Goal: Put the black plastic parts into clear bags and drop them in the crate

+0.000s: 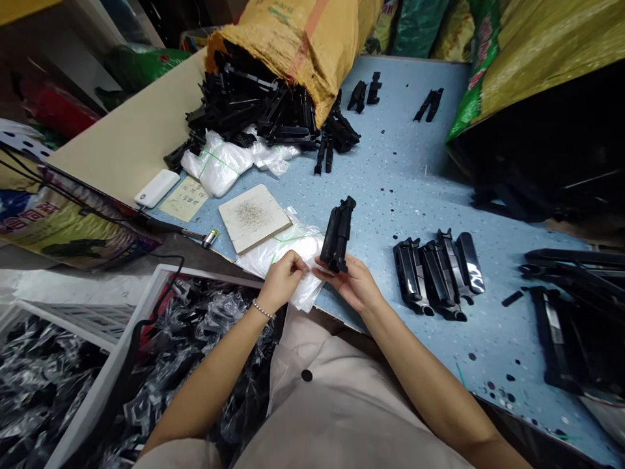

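My right hand point(355, 284) grips the lower end of a black plastic part point(338, 233), held upright over the near edge of the blue table point(405, 189). My left hand point(282, 279) pinches the edge of a clear plastic bag point(293, 251) right beside the part's lower end. More clear bags lie in a stack under both hands.
A row of black parts point(437, 270) lies to the right. A yellow sack point(297, 39) spills black parts point(263, 107) at the back. A tan square tile point(254, 216), a white power bank point(156, 187) and bagged bundles point(217, 163) sit left. A white crate point(105, 384) of bagged parts stands below left.
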Available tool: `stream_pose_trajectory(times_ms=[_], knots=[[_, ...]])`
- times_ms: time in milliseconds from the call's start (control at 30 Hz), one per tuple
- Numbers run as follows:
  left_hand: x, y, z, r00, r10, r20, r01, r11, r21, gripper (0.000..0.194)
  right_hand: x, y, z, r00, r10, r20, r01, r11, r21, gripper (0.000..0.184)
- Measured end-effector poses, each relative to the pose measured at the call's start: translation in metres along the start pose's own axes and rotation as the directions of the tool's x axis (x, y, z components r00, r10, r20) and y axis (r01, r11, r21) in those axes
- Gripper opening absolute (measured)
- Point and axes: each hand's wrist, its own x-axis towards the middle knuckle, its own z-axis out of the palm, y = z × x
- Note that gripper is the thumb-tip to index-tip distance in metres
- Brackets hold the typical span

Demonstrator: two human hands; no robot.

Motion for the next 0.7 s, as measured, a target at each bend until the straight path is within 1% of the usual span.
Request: stream_pose_trajectory(times_ms=[100, 200, 267, 300, 333, 367, 400, 433, 467, 500, 533, 567, 600, 633, 667, 700], knots=[[0.002, 0.0, 0.002, 0.999, -0.03, -0.042, 0.03, 1.0, -0.004, 0.016, -0.005, -0.002, 0.004, 1.0, -0.01, 0.021, 0.01, 1.0, 0.007, 0.026], [0.003, 0.0, 0.005, 0.996, -0.072, -0.056, 0.071, 0.997, -0.032, 0.018, -0.008, -0.002, 0.007, 0.999, -0.017, 0.038, 0.018, 1.0, -0.006, 0.028], [0.0, 0.004, 0.006, 0.995, -0.069, -0.07, 0.067, 0.997, -0.032, 0.017, -0.006, 0.0, 0.006, 1.0, -0.004, 0.026, 0.005, 1.0, -0.028, 0.03], [-0.003, 0.007, 0.004, 0.995, -0.043, -0.086, 0.042, 0.999, -0.016, 0.015, -0.005, 0.002, 0.005, 1.0, 0.003, 0.014, -0.002, 0.999, -0.033, 0.03], [-0.007, 0.011, 0.002, 0.994, 0.006, -0.11, -0.004, 1.0, 0.017, 0.013, -0.004, 0.003, 0.005, 1.0, 0.008, -0.002, -0.008, 0.999, -0.035, 0.03], [-0.012, 0.017, -0.002, 0.987, 0.085, -0.134, -0.075, 0.994, 0.074, 0.009, -0.003, 0.003, 0.004, 1.0, 0.01, -0.019, -0.01, 0.999, -0.033, 0.03], [-0.017, 0.022, -0.006, 0.971, 0.188, -0.149, -0.163, 0.973, 0.164, 0.009, -0.003, 0.004, 0.003, 0.999, 0.01, -0.033, -0.011, 1.0, -0.029, 0.03], [-0.023, 0.028, -0.01, 0.942, 0.301, -0.146, -0.251, 0.925, 0.286, 0.014, -0.002, 0.004, 0.003, 0.999, 0.009, -0.042, -0.01, 1.0, -0.025, 0.03], [-0.028, 0.032, -0.015, 0.909, 0.402, -0.114, -0.32, 0.845, 0.429, 0.02, -0.002, 0.004, 0.003, 0.999, 0.007, -0.045, -0.008, 1.0, -0.022, 0.03], [-0.032, 0.036, -0.019, 0.88, 0.472, -0.054, -0.36, 0.737, 0.572, 0.025, -0.002, 0.004, 0.003, 0.999, 0.006, -0.041, -0.007, 1.0, -0.023, 0.031], [-0.034, 0.038, -0.022, 0.864, 0.504, 0.021, -0.376, 0.615, 0.693, 0.028, -0.002, 0.004, 0.004, 0.999, 0.006, -0.034, -0.007, 1.0, -0.026, 0.031], [-0.036, 0.039, -0.024, 0.861, 0.499, 0.096, -0.376, 0.499, 0.781, 0.029, -0.001, 0.005, 0.004, 1.0, 0.007, -0.028, -0.008, 0.999, -0.032, 0.032], [-0.036, 0.038, -0.026, 0.867, 0.474, 0.153, -0.37, 0.407, 0.835, 0.028, -0.001, 0.005, 0.005, 1.0, 0.008, -0.025, -0.009, 0.999, -0.042, 0.032], [-0.035, 0.037, -0.027, 0.872, 0.451, 0.189, -0.365, 0.344, 0.865, 0.028, 0.0, 0.006, 0.005, 1.0, 0.001, -0.026, -0.003, 0.998, -0.058, 0.033], [-0.033, 0.035, -0.027, 0.873, 0.443, 0.202, -0.359, 0.307, 0.881, 0.029, -0.001, 0.007, 0.005, 0.999, -0.019, -0.03, 0.016, 0.996, -0.087, 0.034], [-0.031, 0.033, -0.027, 0.869, 0.455, 0.192, -0.349, 0.291, 0.891, 0.032, -0.002, 0.007, 0.005, 0.997, -0.06, -0.039, 0.054, 0.99, -0.132, 0.034]])
